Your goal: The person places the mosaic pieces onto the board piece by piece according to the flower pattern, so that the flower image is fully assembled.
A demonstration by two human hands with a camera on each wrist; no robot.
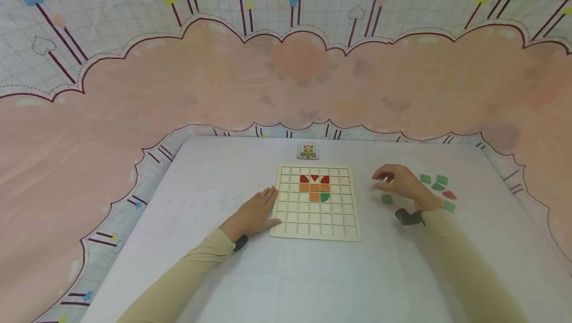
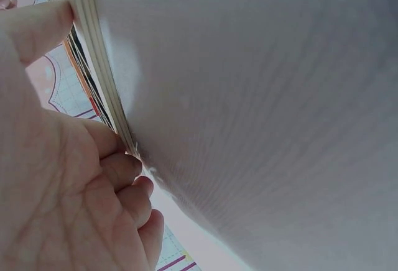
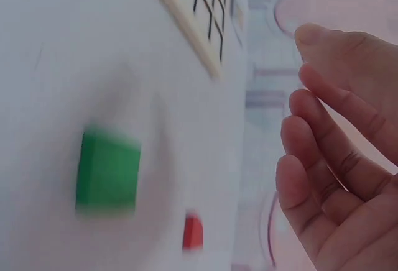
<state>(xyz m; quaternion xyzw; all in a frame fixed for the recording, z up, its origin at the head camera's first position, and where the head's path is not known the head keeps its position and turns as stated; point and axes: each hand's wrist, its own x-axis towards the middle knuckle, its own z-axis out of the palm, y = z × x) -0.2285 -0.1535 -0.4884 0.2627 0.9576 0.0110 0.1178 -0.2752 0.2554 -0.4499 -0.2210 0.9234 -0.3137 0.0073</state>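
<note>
A pale gridded board [image 1: 313,231] lies on the table with red, orange and green pieces set in its upper middle cells. My left hand [image 1: 253,214] rests against the board's left edge, thumb and fingers spread along it; the left wrist view shows its fingertips touching the rim. Right of the board, my right hand [image 1: 397,181] hovers over the table with fingers loosely bent. No piece shows between its fingers in the right wrist view. Below that hand lie a green square piece [image 3: 109,171] and a small red piece [image 3: 193,231].
Several loose green pieces [image 1: 442,179] and a red piece [image 1: 449,195] lie right of my right hand. Part of an orange piece [image 1: 417,207] shows by the right wrist. A small pattern card [image 1: 308,151] sits behind the board. Patterned cloth surrounds the white table [image 1: 313,283].
</note>
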